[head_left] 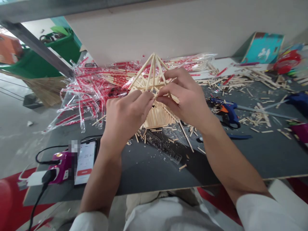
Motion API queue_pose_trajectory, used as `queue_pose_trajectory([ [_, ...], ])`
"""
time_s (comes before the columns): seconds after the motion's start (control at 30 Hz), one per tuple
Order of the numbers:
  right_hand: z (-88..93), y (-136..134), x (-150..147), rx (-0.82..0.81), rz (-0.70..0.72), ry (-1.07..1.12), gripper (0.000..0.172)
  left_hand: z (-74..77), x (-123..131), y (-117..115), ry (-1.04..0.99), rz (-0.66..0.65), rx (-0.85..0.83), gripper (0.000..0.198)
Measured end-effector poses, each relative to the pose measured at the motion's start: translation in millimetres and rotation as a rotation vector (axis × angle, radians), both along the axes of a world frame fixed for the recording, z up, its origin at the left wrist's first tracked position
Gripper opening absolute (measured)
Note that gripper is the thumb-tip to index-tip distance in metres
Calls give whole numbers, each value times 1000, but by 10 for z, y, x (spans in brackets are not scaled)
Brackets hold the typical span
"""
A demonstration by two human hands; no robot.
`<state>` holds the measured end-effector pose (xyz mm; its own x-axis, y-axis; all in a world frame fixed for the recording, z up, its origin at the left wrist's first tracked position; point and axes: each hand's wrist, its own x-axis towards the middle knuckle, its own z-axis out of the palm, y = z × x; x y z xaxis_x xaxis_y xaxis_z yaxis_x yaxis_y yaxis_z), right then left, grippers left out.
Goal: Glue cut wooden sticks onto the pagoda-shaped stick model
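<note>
Our left hand point(127, 120) and right hand point(185, 96) meet at 12 o'clock over a peaked wooden stick frame point(157, 117), which stands on the dark tabletop point(154, 173), their fingertips point(151, 101) drawn narrowly together and pinching its thin sticks near the middle. A blue glue gun point(229, 112) lies at 3 o'clock, a phone point(85, 163) at 7 o'clock, and cellophane-wrapped red sticks point(89, 96) at 10 o'clock.

The left hand point(126, 120) and right hand point(184, 96) pinch a little stick frame point(158, 117). A blue glue gun point(228, 112) lies nearby.
</note>
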<state>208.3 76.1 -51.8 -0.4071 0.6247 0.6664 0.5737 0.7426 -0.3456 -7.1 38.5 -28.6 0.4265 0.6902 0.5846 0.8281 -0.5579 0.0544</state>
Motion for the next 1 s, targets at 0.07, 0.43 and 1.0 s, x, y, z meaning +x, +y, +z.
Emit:
queue_pose_trajectory([
  [0.07, 0, -2, 0, -1, 3, -1, 10, -5, 3, -3, 15, 10, 10, 23],
  [0.43, -15, 46, 20, 108, 80, 40, 6, 28, 45, -110, 48, 70, 19, 23],
  [1.0, -81, 89, 23, 47, 110, 80, 9, -11, 67, -55, 40, 95, -15, 27],
])
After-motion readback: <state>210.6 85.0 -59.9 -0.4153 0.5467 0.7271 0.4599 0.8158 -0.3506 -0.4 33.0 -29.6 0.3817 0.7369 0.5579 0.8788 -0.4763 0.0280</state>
